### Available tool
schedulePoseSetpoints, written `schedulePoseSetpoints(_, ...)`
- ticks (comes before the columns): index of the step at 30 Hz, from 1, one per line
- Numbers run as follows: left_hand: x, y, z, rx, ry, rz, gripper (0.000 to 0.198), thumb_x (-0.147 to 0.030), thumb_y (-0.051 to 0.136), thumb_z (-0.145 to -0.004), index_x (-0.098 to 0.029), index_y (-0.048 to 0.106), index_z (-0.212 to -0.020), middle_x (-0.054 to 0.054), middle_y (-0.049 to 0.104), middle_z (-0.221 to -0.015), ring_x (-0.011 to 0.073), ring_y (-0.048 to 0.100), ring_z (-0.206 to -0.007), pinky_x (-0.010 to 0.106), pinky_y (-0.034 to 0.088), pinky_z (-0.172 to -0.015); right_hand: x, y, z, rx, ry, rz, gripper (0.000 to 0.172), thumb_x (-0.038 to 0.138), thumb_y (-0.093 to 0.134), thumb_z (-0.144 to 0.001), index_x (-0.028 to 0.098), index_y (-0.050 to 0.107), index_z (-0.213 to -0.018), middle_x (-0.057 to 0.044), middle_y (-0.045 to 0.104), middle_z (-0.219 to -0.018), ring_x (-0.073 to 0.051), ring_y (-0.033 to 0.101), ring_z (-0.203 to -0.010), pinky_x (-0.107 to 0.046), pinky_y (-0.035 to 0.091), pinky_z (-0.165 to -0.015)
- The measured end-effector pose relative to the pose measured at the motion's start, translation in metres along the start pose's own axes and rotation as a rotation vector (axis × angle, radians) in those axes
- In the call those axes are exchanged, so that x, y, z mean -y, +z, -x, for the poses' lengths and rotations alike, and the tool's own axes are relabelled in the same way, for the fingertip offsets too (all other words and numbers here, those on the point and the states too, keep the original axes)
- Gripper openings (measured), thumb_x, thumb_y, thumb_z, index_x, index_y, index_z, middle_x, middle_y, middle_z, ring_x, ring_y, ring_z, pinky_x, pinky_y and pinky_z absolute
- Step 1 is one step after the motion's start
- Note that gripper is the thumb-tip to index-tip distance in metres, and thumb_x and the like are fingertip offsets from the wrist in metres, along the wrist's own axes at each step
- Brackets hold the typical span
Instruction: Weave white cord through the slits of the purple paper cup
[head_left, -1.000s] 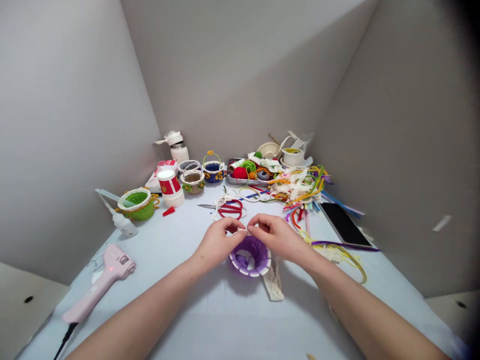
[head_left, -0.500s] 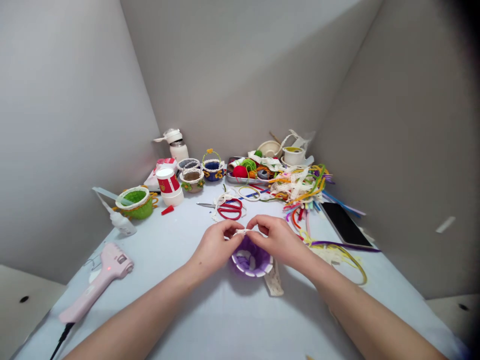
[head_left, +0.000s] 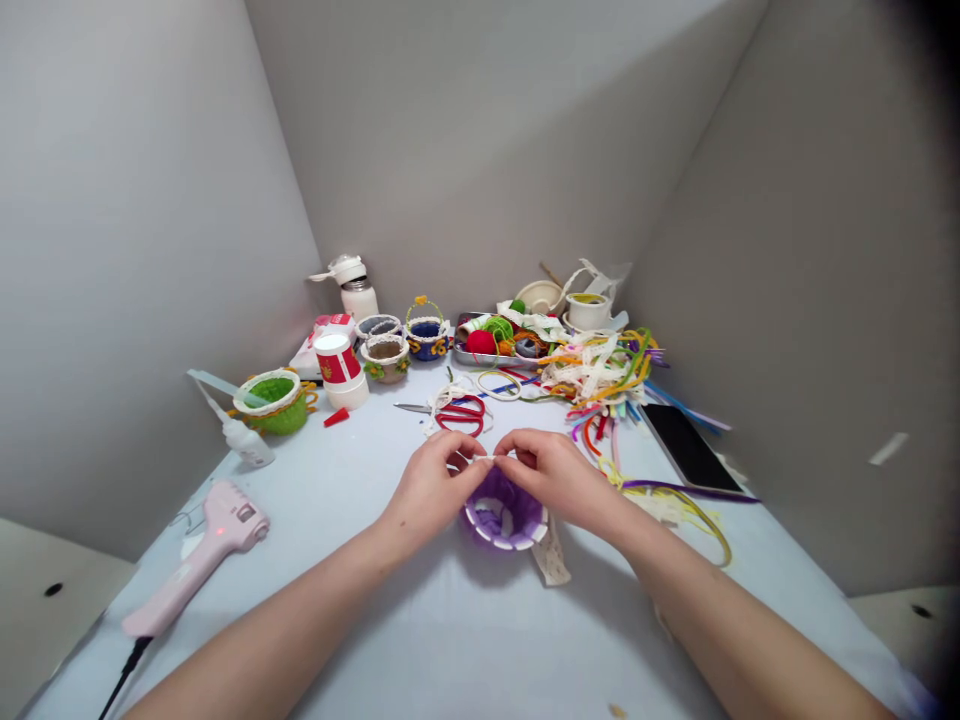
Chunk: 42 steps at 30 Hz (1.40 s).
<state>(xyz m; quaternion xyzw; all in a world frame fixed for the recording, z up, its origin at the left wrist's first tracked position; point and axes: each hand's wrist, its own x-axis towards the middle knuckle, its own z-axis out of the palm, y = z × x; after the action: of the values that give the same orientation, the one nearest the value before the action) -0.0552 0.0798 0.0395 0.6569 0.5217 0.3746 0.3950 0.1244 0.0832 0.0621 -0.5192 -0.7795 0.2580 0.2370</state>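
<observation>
purple cup [head_left: 517, 503], between left hand [head_left: 435, 480] and right hand [head_left: 553, 472], on their near side
white strip [head_left: 486, 459]: pinched by both, running crosswise

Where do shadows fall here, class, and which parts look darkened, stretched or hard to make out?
Head view: a slanting shadow edge crosses the back wall; soft shadow lies on the table beside the purple basket. Head view: the top right corner goes black, and the right forearm looks stretched. Head view: the white strip between left hand and right hand is too small for detail.
</observation>
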Motion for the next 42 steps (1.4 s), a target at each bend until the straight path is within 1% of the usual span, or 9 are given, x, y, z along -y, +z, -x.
schedulePoseSetpoints(4,0.002,0.001,-0.001,0.014,-0.020,-0.001,0.015,-0.030,0.060,-0.079,-0.017,0.068,-0.079,0.003,0.070,-0.081,0.0177,0.064,-0.076,0.029,0.051,-0.072,0.000,-0.001,0.000,0.000,-0.023,-0.022,0.023,0.028,0.048,-0.088,0.020,0.068,-0.080,-0.001,0.065,-0.072,-0.013,0.051,-0.060,-0.023,0.034,-0.056)
schedulePoseSetpoints(9,0.000,0.001,0.001,0.012,-0.036,-0.029,0.017,-0.031,0.059,-0.080,-0.018,0.069,-0.081,0.003,0.071,-0.081,0.0177,0.064,-0.076,0.028,0.049,-0.070,0.000,-0.002,0.000,-0.031,-0.032,-0.016,0.017,0.027,0.055,-0.084,0.020,0.070,-0.088,0.000,0.063,-0.072,-0.012,0.048,-0.062,-0.023,0.033,-0.058)
schedulePoseSetpoints(16,0.001,0.002,0.002,0.000,-0.026,-0.069,0.018,-0.032,0.059,-0.079,-0.019,0.069,-0.084,0.002,0.070,-0.079,0.0165,0.062,-0.071,0.027,0.047,-0.066,-0.001,0.000,-0.001,-0.018,-0.007,0.005,0.014,0.025,0.058,-0.082,0.019,0.070,-0.084,0.003,0.056,-0.063,-0.010,0.042,-0.057,-0.022,0.030,-0.057)
schedulePoseSetpoints(22,0.004,0.002,0.002,-0.006,-0.039,-0.043,0.013,-0.029,0.060,-0.076,-0.017,0.063,-0.081,0.001,0.068,-0.077,0.0162,0.062,-0.071,0.026,0.047,-0.064,0.000,0.000,-0.001,-0.009,0.014,0.018,0.015,0.027,0.057,-0.084,0.019,0.070,-0.083,0.003,0.051,-0.058,-0.010,0.040,-0.055,-0.022,0.028,-0.055)
schedulePoseSetpoints(29,0.002,0.002,0.002,-0.011,-0.059,-0.054,0.012,-0.028,0.059,-0.076,-0.018,0.064,-0.079,0.001,0.067,-0.076,0.0159,0.061,-0.071,0.026,0.047,-0.066,-0.003,0.001,0.000,-0.043,-0.057,0.013,0.015,0.023,0.059,-0.081,0.020,0.068,-0.092,0.001,0.060,-0.073,-0.011,0.048,-0.065,-0.022,0.033,-0.061)
schedulePoseSetpoints(32,-0.002,0.001,0.004,-0.010,-0.059,-0.057,0.012,-0.028,0.059,-0.075,-0.018,0.062,-0.081,0.001,0.066,-0.077,0.0156,0.060,-0.071,0.026,0.046,-0.066,-0.004,0.001,-0.001,-0.026,-0.080,0.003,0.011,0.022,0.058,-0.083,0.020,0.068,-0.087,0.000,0.064,-0.080,-0.012,0.050,-0.068,-0.023,0.035,-0.064)
schedulePoseSetpoints(34,-0.006,0.002,0.007,0.015,-0.072,-0.046,0.013,-0.027,0.060,-0.074,-0.019,0.059,-0.083,0.000,0.065,-0.078,0.0149,0.059,-0.070,0.025,0.046,-0.065,-0.004,0.000,-0.001,-0.021,-0.081,0.012,0.010,0.020,0.058,-0.083,0.019,0.068,-0.084,0.000,0.062,-0.077,-0.011,0.049,-0.067,-0.022,0.034,-0.063)
schedulePoseSetpoints(38,-0.020,0.005,0.020,0.103,-0.116,0.003,0.018,-0.027,0.062,-0.073,-0.019,0.055,-0.087,0.000,0.063,-0.078,0.0143,0.058,-0.069,0.025,0.045,-0.063,-0.009,-0.010,-0.001,0.057,-0.118,-0.016,0.010,0.023,0.059,-0.086,0.018,0.067,-0.085,0.003,0.053,-0.068,-0.009,0.042,-0.061,-0.022,0.031,-0.058)
schedulePoseSetpoints(42,-0.035,0.011,0.037,0.098,-0.108,0.103,0.027,-0.030,0.063,-0.075,-0.020,0.051,-0.097,0.002,0.063,-0.087,0.0150,0.059,-0.074,0.025,0.045,-0.062,-0.031,-0.023,-0.002,0.226,-0.160,-0.229,0.018,0.035,0.060,-0.088,0.017,0.065,-0.088,0.003,0.047,-0.067,-0.009,0.038,-0.059,-0.023,0.030,-0.055)
